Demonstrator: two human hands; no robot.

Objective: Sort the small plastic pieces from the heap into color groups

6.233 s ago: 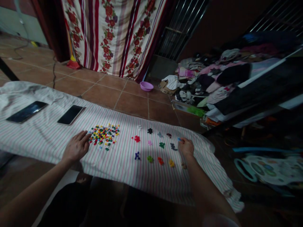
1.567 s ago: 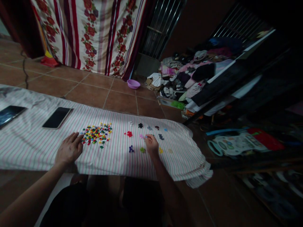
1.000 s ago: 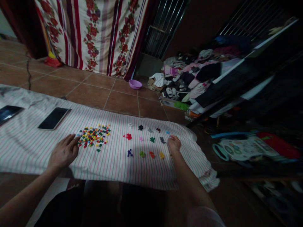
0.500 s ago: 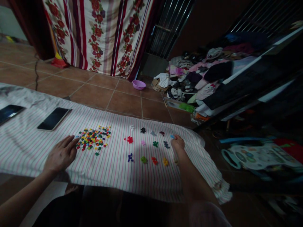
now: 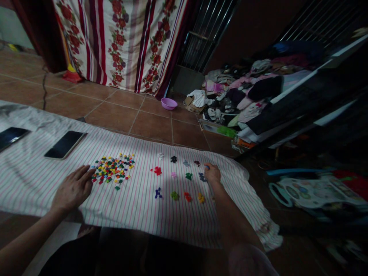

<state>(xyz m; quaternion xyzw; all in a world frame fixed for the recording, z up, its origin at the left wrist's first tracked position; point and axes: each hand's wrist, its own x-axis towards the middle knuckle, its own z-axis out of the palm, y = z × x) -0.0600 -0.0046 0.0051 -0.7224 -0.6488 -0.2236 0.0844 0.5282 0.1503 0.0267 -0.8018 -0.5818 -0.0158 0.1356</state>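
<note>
- A long surface draped in a white cloth with thin pink and grey stripes (image 5: 129,207) runs across the view, seen from above by the person seated or standing at its near edge.
- The left hand (image 5: 73,188) lies palm down, fingers stretched and slightly spread, its fingertips at the left edge of a mixed pile of tiny multicoloured pieces (image 5: 112,168).
- The right hand (image 5: 212,174) is at the far right, fingers curled inward, a small blue piece (image 5: 207,167) at the fingertips (whether pinched or merely touched, I cannot tell).
- Between the hands sit small single-colour clusters in three rows.
- Farthest row: white (image 5: 161,155), black (image 5: 173,159), pale grey (image 5: 186,163) and dark maroon (image 5: 196,163).
- Middle row: red (image 5: 157,171), pink (image 5: 173,174), green (image 5: 188,176) and dark grey (image 5: 202,177), the last just beside the right hand.
- Nearest row: deep violet-blue (image 5: 158,193), lime green (image 5: 174,196), orange-red (image 5: 188,197) and yellow (image 5: 201,197).
- Left of the mixed pile lies a dark-screened smartphone (image 5: 64,145).
- Beyond, a purple plastic basin (image 5: 169,104) stands on the tiled floor (image 5: 151,124).
</note>
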